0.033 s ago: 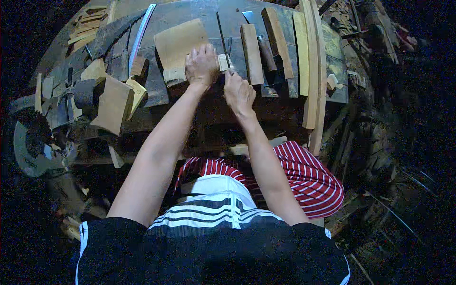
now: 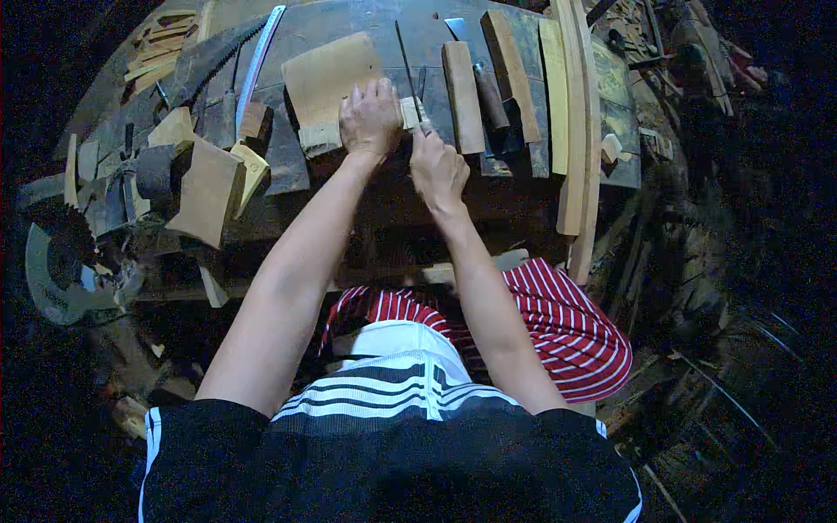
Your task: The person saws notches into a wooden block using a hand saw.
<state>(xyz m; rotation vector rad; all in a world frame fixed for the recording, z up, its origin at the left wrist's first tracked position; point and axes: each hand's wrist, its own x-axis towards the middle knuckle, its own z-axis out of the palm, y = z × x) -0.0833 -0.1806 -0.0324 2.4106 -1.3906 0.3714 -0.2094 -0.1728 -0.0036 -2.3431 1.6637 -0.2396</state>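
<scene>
A pale strip of wood (image 2: 321, 138) lies along the near edge of a flat tan board (image 2: 327, 74) on the workbench. My left hand (image 2: 370, 120) is closed over the strip with its fingers bent, pressing it down; the strip's other end shows at the hand's right. My right hand (image 2: 438, 171) is closed on the near end of a long, thin, dark tool like a file or narrow saw (image 2: 407, 68). That tool points away from me and touches or passes close by the strip's right end. Its handle is mostly hidden in my fist.
Right of the tool lie wooden blocks (image 2: 462, 96), a dark-handled tool (image 2: 491, 98) and long boards (image 2: 575, 131). To the left are a toothed saw blade (image 2: 228, 68), a pale ruler-like strip (image 2: 260, 65) and cut wood pieces (image 2: 207, 192). A curved grey object (image 2: 52, 279) stands at the far left.
The thin tool and my right hand have shifted very slightly, the tool's far tip a little to the left. My left hand and the wood under it look unmoved.
</scene>
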